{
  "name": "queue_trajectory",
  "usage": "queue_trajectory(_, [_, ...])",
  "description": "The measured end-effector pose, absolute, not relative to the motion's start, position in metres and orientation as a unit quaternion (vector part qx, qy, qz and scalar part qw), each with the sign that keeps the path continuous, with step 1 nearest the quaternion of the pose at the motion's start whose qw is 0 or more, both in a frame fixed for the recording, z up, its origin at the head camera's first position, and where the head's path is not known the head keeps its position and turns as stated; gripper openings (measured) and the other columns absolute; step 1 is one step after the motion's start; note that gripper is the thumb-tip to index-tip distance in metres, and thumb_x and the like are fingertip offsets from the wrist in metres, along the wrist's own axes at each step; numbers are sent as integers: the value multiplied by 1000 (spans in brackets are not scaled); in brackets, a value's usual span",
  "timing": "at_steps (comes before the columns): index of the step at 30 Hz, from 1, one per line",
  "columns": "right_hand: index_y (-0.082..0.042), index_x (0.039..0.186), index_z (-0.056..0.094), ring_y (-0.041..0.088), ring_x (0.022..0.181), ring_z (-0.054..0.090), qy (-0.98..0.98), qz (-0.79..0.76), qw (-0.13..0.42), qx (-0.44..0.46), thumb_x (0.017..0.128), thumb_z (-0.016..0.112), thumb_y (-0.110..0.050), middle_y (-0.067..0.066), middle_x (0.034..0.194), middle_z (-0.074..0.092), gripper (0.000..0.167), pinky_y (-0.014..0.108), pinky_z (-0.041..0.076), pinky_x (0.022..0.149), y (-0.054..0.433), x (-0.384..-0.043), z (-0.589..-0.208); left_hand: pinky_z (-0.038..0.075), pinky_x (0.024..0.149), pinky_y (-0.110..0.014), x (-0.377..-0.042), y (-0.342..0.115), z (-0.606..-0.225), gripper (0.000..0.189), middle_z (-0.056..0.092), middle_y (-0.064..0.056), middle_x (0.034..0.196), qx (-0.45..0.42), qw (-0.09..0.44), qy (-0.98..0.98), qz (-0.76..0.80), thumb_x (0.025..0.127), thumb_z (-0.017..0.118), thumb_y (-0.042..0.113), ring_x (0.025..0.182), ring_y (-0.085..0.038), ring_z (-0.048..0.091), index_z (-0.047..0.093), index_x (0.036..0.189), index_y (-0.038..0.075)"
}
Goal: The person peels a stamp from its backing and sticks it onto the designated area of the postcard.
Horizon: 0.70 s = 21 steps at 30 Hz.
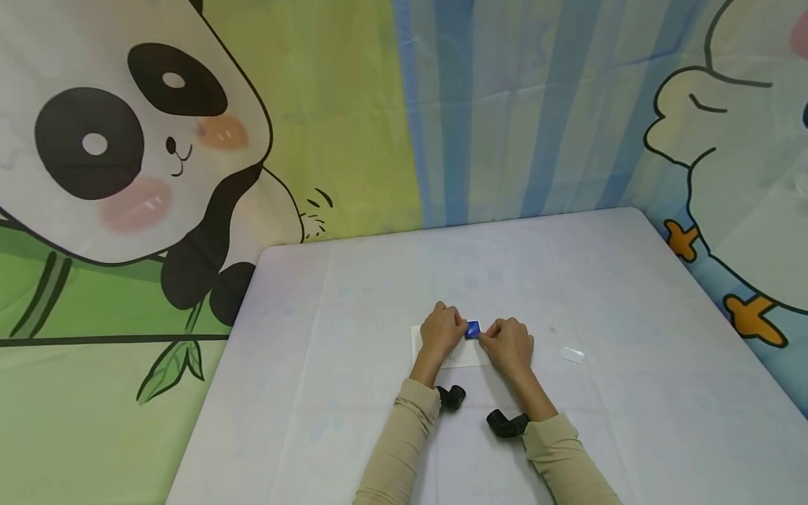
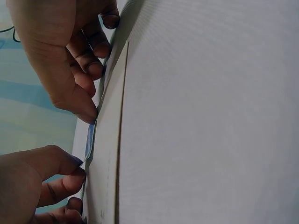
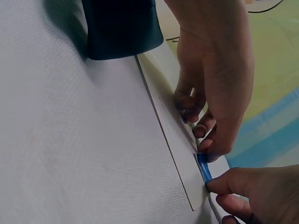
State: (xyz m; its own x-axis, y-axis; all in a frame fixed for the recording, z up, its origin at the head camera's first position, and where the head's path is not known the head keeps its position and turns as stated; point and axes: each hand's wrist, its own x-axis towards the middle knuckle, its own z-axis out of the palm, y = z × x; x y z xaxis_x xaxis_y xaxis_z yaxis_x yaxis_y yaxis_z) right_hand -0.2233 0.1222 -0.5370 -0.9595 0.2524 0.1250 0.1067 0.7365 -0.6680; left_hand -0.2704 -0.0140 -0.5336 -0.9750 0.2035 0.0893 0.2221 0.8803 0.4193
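Observation:
A small, thin blue square (image 1: 473,330) with a glossy surface lies between my two hands over a white card (image 1: 467,358). My left hand (image 1: 443,327) pinches its left edge between thumb and forefinger. At the opposite edge, my right hand (image 1: 508,345) pinches it the same way. In the left wrist view, the blue piece (image 2: 90,137) appears nearly edge-on, close over the card (image 2: 108,140). The right wrist view shows the blue strip (image 3: 203,167) spanning the gap between both thumbs, near one end of the card.
A small clear plastic piece (image 1: 573,355) lies on the white-covered table (image 1: 353,351), right of my right hand. Black wrist devices (image 1: 452,398) sit inward of both cuffs. Behind the table hangs a cartoon-printed curtain (image 1: 353,126).

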Motion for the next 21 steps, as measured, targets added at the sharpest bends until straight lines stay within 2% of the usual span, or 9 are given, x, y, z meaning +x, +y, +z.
queue_trajectory(10, [-12,60,64,23,63,52,-928,351,95,-86,71,75,-22,-1,58,56,19,41,35,62,125,-222,-536,35,48,-24,-269,-15,-535,20,42,2,72,-113,22,-969,-217,82,63,25,56,-11,43,56,67,15])
queue_trajectory(21, [-13,60,63,27,69,51,-929,349,89,-86,72,74,-22,1,63,55,19,41,33,65,126,-223,-539,36,48,-24,-269,-14,-534,22,43,1,73,-109,21,-970,-217,85,63,26,57,-11,44,57,68,14])
